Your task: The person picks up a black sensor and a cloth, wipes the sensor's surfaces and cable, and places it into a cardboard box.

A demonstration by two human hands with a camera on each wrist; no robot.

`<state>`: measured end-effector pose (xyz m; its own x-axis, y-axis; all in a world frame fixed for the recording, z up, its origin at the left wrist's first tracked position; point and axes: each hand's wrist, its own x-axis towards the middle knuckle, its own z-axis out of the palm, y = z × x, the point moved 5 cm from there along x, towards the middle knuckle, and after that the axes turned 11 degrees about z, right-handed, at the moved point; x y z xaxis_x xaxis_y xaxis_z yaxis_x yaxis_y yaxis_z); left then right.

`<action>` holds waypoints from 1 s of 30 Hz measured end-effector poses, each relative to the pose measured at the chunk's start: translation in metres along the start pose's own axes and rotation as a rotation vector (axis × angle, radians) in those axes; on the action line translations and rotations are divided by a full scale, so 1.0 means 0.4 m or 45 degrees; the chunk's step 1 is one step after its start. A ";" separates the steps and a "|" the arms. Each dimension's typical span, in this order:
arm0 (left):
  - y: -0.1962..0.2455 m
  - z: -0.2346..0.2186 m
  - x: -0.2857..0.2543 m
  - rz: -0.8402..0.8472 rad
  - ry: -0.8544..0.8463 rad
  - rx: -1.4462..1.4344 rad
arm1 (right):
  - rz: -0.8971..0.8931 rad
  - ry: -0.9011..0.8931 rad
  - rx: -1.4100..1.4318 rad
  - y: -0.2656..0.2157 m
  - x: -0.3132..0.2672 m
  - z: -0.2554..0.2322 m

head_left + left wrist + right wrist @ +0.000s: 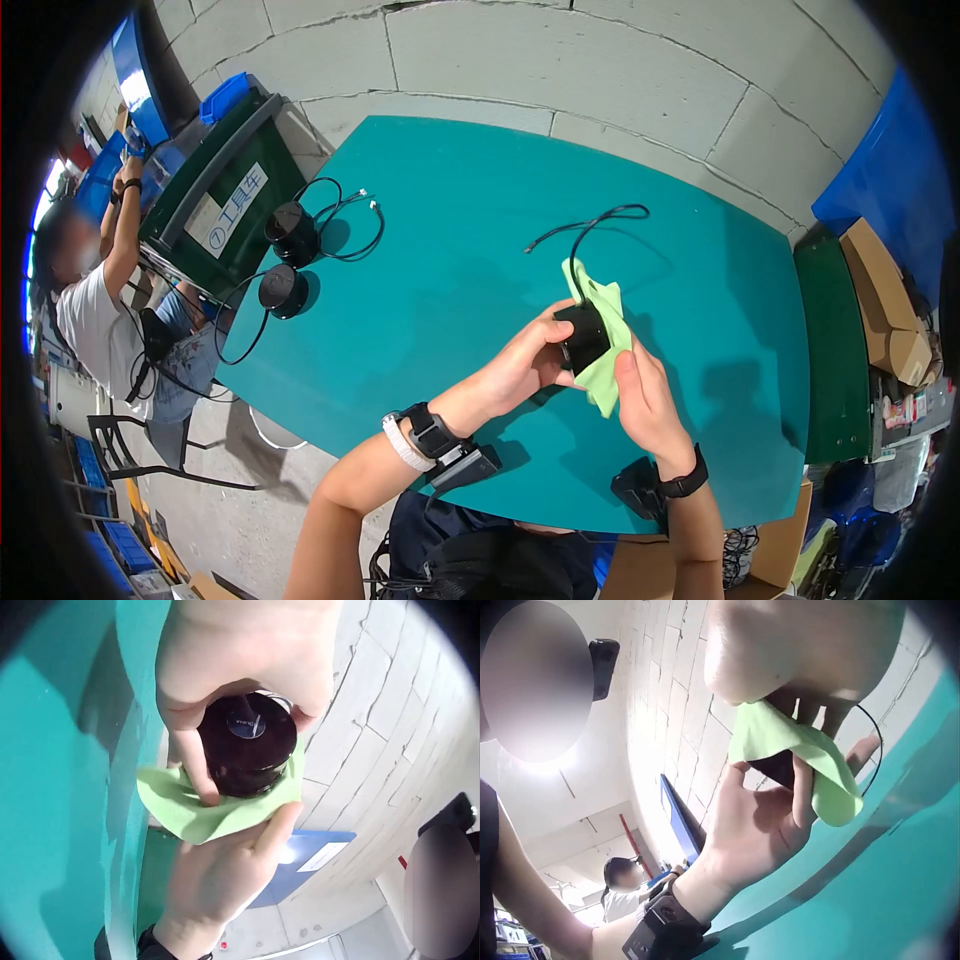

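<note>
My left hand (515,372) grips a black cylindrical device (584,335) above the teal table (440,250). In the left wrist view, the device's glossy flat end (247,750) carries a round label, and my left fingers curl about its side. A thin black cable (575,250) runs from it over the tabletop. My right hand (652,400) holds a light green cloth (600,388) against the device, with the thumb on the fabric. In the right wrist view, the cloth (776,735) covers much of the device and hides part of the fingers.
Two similar black devices, one (292,233) behind the other (283,291), stand at the table's left edge with their cables. A green cart (215,200) adjoins that side. Another person (110,320) is at far left. Cardboard boxes (885,300) lie at the right; a block wall (560,60) stands behind.
</note>
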<state>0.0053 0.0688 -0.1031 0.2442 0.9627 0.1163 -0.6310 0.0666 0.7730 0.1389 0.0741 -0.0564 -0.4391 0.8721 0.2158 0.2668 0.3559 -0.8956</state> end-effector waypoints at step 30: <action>0.008 0.012 -0.001 -0.048 0.000 0.441 | 0.587 0.094 0.897 0.087 0.025 -0.058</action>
<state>0.0065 0.0672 -0.0978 0.2625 0.9613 0.0835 -0.3342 0.0094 0.9424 0.1637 0.1031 -0.0763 -0.3535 0.9072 -0.2282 -0.2025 -0.3124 -0.9281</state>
